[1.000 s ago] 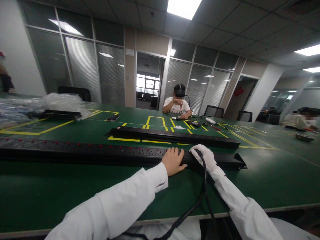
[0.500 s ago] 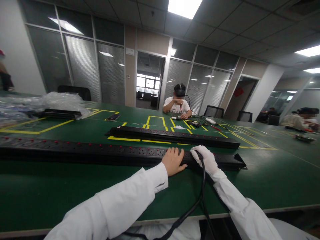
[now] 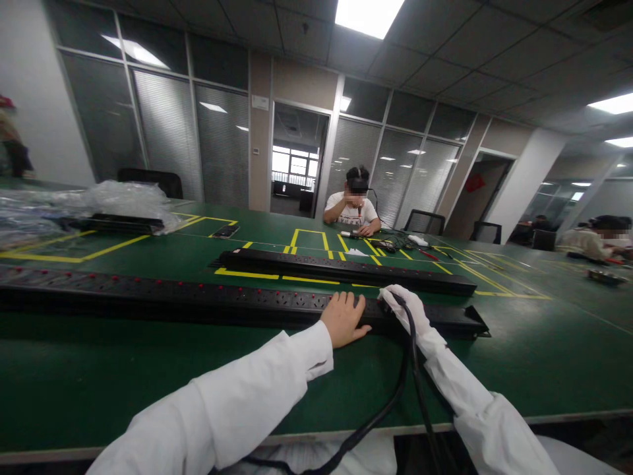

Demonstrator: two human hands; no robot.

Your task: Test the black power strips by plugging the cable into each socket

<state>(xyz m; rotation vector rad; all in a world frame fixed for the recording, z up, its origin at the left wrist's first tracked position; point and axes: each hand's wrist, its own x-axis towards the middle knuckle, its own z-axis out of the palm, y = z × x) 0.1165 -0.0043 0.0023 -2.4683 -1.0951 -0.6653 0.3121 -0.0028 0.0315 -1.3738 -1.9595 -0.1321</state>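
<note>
We count two long black socket strips: the nearer strip [image 3: 173, 296] and, just beyond it, the farther strip [image 3: 346, 266]. At the nearer strip we find two hands, one bare left hand [image 3: 343, 321] and one gloved right hand [image 3: 414, 315]. Well beyond this strip, we see one phone [image 3: 226, 231], one person [image 3: 352, 208] opposite and at least three chairs [image 3: 158, 181].

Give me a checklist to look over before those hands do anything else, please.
1. Left hand on the near socket strip: ok, it rests there.
2. Right hand holding the black cable: ok, gripped near its end.
3. Cable end fully seated in a socket: cannot tell, the fingers hide it.
4. Both hands gloved: not ok, the left is bare.
5. Far socket strip apart from the near one: ok, green table shows between them.
</note>
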